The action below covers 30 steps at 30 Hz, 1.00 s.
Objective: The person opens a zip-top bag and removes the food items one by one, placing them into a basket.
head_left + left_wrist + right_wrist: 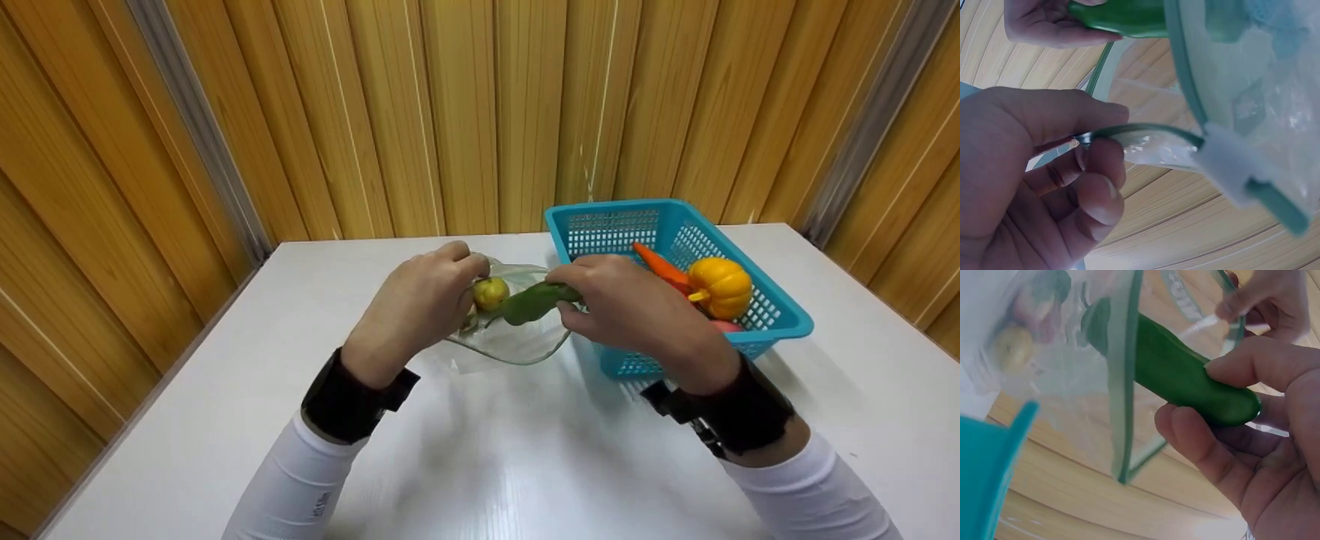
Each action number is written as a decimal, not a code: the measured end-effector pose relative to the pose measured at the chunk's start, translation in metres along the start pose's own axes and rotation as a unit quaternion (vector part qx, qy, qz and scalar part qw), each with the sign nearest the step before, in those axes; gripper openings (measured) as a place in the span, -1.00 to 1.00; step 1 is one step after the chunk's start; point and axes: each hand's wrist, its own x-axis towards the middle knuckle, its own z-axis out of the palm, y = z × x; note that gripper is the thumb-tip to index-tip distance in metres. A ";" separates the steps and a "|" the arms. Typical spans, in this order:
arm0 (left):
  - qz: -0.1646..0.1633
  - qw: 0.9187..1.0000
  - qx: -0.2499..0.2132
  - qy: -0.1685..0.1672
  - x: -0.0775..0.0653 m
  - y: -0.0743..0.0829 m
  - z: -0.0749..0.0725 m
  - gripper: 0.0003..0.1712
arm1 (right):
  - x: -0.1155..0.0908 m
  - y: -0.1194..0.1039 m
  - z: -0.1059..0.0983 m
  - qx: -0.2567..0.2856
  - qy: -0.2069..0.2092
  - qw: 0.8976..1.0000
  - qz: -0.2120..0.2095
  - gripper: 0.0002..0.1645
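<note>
My left hand (420, 300) pinches the green-edged rim of a clear zip bag (510, 349) between thumb and fingers. A white slider (1230, 163) sits on that rim in the left wrist view. My right hand (630, 307) holds a long green pepper (531, 304) by its blunt end. The pepper's thin-stemmed end lies inside the bag's open mouth, as the right wrist view shows. Deeper in the bag are a round yellowish item (1013, 347) and a blurred reddish and green one (1044, 304). In the head view, a yellow-green fruit (491, 293) shows beside my left fingers.
A blue-green plastic basket (780, 324) stands at the right of the white table (300, 315), partly behind my right hand. Inside it lie an orange carrot (660, 266), a yellow pumpkin (721, 289) and a pinkish item (726, 326). Wood-patterned walls (465, 112) enclose the table.
</note>
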 end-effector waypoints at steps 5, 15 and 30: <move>0.000 1.000 -0.004 0.004 0.001 -0.001 0.003 -0.74 | -0.011 0.015 -0.011 0.020 0.041 0.998 -0.041 -0.67; -0.002 1.000 -0.002 0.009 0.001 -0.004 0.004 -0.73 | -0.033 0.040 -0.028 0.018 0.114 0.989 -0.090 -0.57; -0.017 1.000 -0.003 0.005 0.000 -0.007 0.004 -0.74 | -0.049 0.059 -0.057 -0.020 0.225 0.964 -0.142 -0.51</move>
